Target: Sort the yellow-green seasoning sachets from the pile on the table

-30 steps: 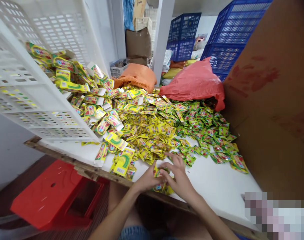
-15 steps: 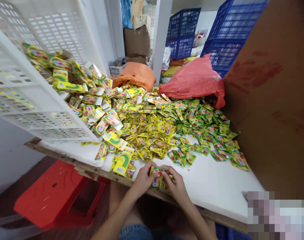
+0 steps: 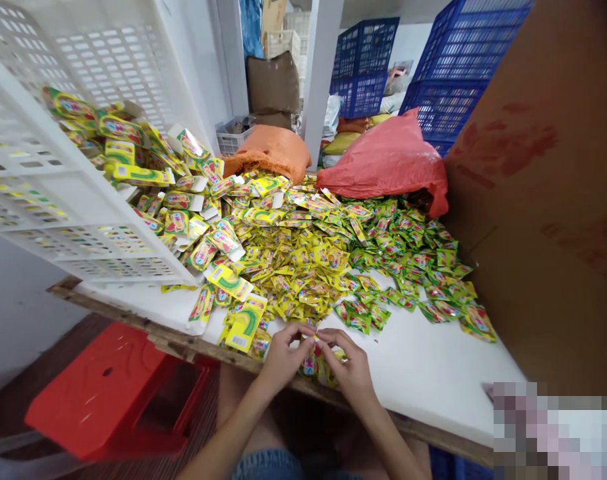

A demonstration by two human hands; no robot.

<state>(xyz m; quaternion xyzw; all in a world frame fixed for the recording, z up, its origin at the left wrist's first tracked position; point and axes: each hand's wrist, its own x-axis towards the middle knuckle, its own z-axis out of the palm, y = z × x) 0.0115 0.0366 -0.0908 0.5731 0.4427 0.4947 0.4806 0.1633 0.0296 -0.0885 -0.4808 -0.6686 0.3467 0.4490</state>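
My left hand (image 3: 282,359) and right hand (image 3: 352,368) are both curled closed around a small bunch of packets (image 3: 310,363), just this side of the big pile (image 3: 303,267) on the bench (image 3: 423,373). Left of the pile leans a white crate (image 3: 58,200); behind the pile lies a red bag (image 3: 388,163).

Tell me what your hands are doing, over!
Left hand and right hand both gripping sachet bundle at edge of table. Loose sachet pile just beyond. Nothing blocking.

Bare forearms (image 3: 228,430), bare left hand (image 3: 282,359), right hand (image 3: 352,371), blue denim shorts (image 3: 268,464)
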